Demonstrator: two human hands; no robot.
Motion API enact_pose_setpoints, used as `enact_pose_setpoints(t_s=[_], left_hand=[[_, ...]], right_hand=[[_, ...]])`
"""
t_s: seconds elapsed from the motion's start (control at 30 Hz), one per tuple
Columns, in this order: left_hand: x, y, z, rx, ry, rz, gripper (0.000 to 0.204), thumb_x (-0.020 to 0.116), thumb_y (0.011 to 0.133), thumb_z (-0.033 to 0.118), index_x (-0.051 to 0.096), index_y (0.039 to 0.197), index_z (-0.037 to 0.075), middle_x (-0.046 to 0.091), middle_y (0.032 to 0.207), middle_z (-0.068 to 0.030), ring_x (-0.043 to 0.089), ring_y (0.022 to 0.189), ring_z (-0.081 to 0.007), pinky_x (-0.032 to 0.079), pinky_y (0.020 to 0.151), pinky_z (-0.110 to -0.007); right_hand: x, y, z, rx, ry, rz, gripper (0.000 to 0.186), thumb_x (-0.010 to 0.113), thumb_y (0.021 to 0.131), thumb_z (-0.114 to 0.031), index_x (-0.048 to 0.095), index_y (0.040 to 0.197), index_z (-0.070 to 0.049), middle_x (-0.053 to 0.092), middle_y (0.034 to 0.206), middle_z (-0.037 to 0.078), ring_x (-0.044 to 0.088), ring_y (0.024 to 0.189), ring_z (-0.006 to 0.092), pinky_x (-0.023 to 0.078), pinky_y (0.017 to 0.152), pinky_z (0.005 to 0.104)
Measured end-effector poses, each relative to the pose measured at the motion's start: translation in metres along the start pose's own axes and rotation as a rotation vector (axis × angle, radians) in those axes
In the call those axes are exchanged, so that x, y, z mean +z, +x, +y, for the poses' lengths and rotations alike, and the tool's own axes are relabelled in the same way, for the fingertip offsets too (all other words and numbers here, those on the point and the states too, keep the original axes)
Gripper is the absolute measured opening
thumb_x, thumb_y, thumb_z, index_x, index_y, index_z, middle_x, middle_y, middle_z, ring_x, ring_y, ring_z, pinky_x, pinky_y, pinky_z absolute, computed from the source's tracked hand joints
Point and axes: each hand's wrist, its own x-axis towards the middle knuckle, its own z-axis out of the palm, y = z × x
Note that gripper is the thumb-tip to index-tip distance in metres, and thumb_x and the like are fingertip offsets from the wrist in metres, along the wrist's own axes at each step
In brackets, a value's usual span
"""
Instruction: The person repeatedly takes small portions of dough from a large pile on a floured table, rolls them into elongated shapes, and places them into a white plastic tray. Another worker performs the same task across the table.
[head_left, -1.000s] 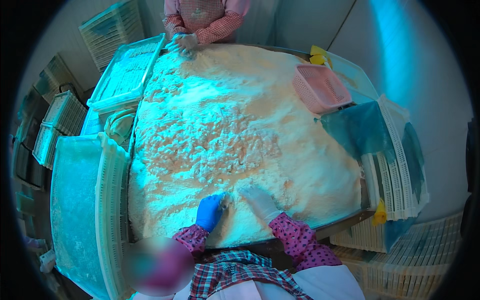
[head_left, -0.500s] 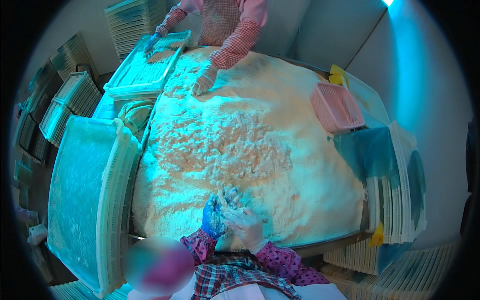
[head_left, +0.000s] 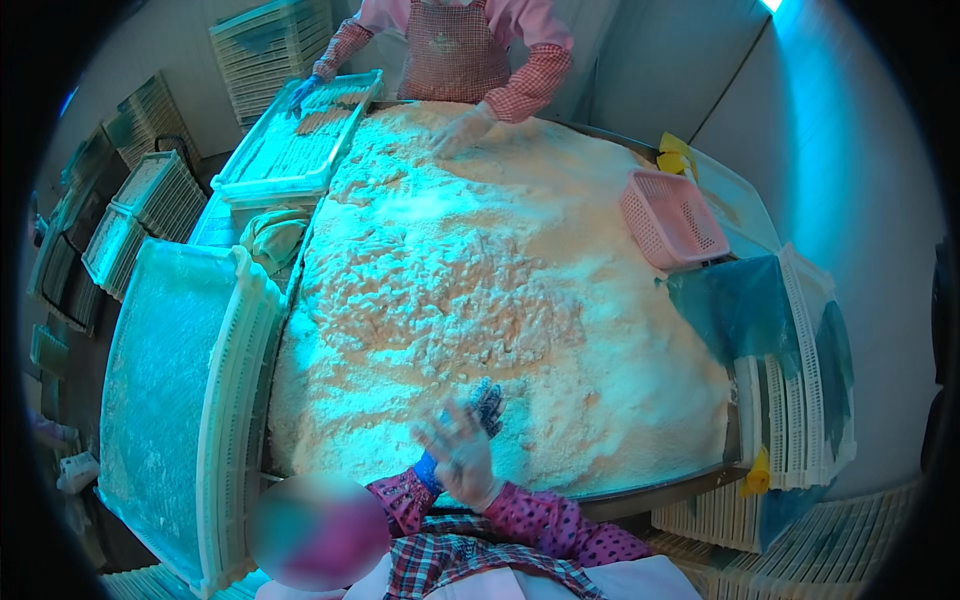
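My left hand (head_left: 486, 405) wears a blue glove dusted with white powder. Its fingers stretch out over the near part of the powder bed (head_left: 640, 400), with no object visible in them. Crossing in front of it is my right hand (head_left: 462, 462), in a thin pale glove, fingers spread and somewhat blurred; it hides the left palm. Lumpy, whitish pieces (head_left: 440, 300) coated in powder lie heaped in the middle of the bed, beyond both hands. Whether the hands touch each other I cannot tell.
Across the table a co-worker's blue-gloved hand (head_left: 303, 95) is at a white tray (head_left: 270, 188); the other hand is over the powder. Stacked trays (head_left: 165, 340) flank the left side, more stacked trays (head_left: 800, 380) the right. A pink basket (head_left: 675, 220) sits at the right edge.
My right hand has swung left across the left hand, its fingers spreading. My left fingers now point up and right; the whitish clump at them is gone from view. The co-worker's pale-gloved hand moved back.
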Motion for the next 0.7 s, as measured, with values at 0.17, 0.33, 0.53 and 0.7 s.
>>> enact_pose_setpoints(t_s=[0.17, 0.33, 0.53, 0.7], left_hand=[[-0.022, 0.044, 0.056, -1.39, 0.471, 0.565, 0.05, 0.031, 0.098, 0.031, 0.026, 0.143, 0.012, 0.02, 0.15, -0.0078, 0.015, 0.139, -0.0243, 0.007, 0.112, -0.039], [-0.067, 0.051, 0.061, -1.456, 1.922, -0.389, 0.045, 0.041, 0.093, 0.045, 0.048, 0.123, 0.011, 0.055, 0.109, -0.0186, 0.054, 0.097, -0.0328, 0.042, 0.081, -0.043], [-0.132, 0.021, 0.086, -1.272, 1.701, -0.297, 0.042, 0.045, 0.092, 0.042, 0.051, 0.12, 0.011, 0.062, 0.098, -0.0175, 0.061, 0.086, -0.0329, 0.047, 0.071, -0.042], [-0.134, -0.042, 0.074, -0.86, 0.811, -0.022, 0.053, 0.037, 0.097, 0.03, 0.02, 0.142, 0.008, 0.021, 0.145, -0.0129, 0.024, 0.132, -0.0259, 0.021, 0.106, -0.04]], right_hand=[[0.0, -0.003, -0.007, 0.119, 0.139, -0.107, 0.051, 0.031, 0.095, -0.037, 0.035, 0.14, -0.013, 0.036, 0.143, 0.013, 0.024, 0.136, 0.0314, 0.01, 0.11, 0.0502], [0.003, -0.016, -0.045, 0.038, 0.635, 0.023, 0.063, 0.025, 0.096, -0.046, 0.02, 0.144, -0.004, 0.022, 0.149, 0.015, 0.017, 0.139, 0.0301, 0.008, 0.112, 0.0399], [-0.027, -0.004, 0.008, 0.232, 0.27, 0.186, 0.06, 0.031, 0.097, -0.038, 0.022, 0.143, -0.001, 0.025, 0.146, 0.019, 0.019, 0.138, 0.0307, 0.009, 0.112, 0.041], [0.006, -0.031, -0.026, 0.022, 0.018, -0.057, 0.056, 0.034, 0.095, -0.036, 0.028, 0.142, -0.006, 0.026, 0.147, 0.014, 0.016, 0.138, 0.0317, 0.008, 0.111, 0.0441]])
